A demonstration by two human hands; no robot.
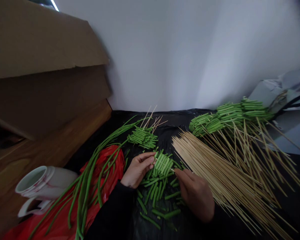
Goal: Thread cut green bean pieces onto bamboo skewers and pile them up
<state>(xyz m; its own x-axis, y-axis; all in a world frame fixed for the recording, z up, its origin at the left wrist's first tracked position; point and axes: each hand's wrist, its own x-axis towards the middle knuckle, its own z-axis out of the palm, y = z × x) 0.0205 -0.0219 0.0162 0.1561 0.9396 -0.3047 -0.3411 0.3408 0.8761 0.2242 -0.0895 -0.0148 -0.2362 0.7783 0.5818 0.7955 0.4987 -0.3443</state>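
My right hand (196, 194) is closed on the blunt stretch of a bamboo skewer just right of a row of cut green beans (164, 164) threaded side by side on it. At the row's left end, the thumb and fingers of my left hand (138, 170) pinch a bean piece. Below both hands lie loose cut bean pieces (155, 193). Beyond my left hand sits a small pile of finished bean skewers (143, 137), their sticks pointing away from me.
Bare bamboo skewers (215, 166) lie in a large bundle at right, with stacked bean skewers (230, 115) behind. At left, long whole beans (90, 170) lie over a red plastic bag (106, 178), near a tipped white pitcher (51, 181) and a cardboard box (47, 40).
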